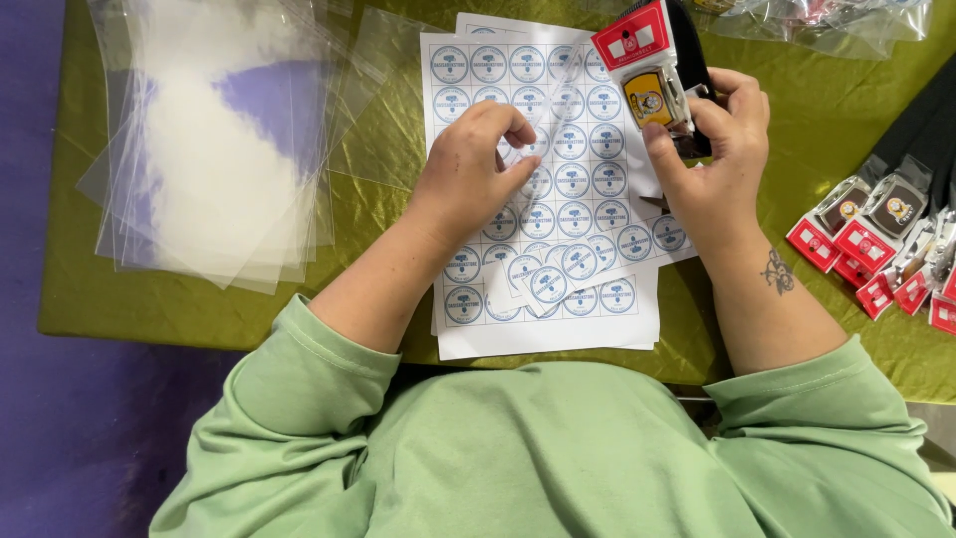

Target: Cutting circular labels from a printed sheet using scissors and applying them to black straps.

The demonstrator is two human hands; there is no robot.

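My left hand [476, 167] pinches a narrow clear plastic sleeve [554, 269] that lies slanted across a white sheet of round blue stickers [597, 324]. My right hand [719, 149] grips a black belt with a yellow buckle and a red card tag [637, 50], holding it upright over the sheet's top right corner, close to the sleeve's upper end. More sticker sheets lie underneath the top one. Green sleeves cover both my forearms.
A loose stack of clear plastic bags [219, 149] lies at the left on the olive-green cloth [827, 120]. Several more black belts with red tags [876, 214] lie in a row at the right edge. A clear bag of items [827, 25] sits at top right.
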